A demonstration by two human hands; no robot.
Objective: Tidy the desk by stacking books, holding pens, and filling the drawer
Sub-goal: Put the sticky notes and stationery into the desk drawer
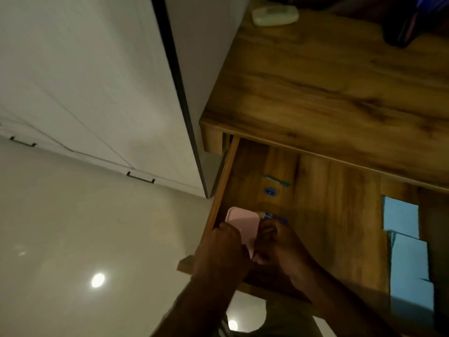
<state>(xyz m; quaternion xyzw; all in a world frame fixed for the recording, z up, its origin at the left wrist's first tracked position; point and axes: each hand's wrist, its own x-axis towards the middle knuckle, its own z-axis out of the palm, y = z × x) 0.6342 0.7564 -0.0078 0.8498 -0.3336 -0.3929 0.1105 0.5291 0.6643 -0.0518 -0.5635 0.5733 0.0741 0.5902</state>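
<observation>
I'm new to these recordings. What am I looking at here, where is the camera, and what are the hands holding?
There is no machine here: a person works with bare hands. The single picture comes from a camera worn on the head, looking down. It shows a wooden desk with its drawer pulled open, and both hands are inside the drawer. The left hand grips a flat pink case. The right hand, beside it, seems to pinch a thin stick, perhaps a pen, but it is too blurred to be sure. Blue sheets show at the right, and a small blue item lies further in. A pale box rests on the desk top.
</observation>
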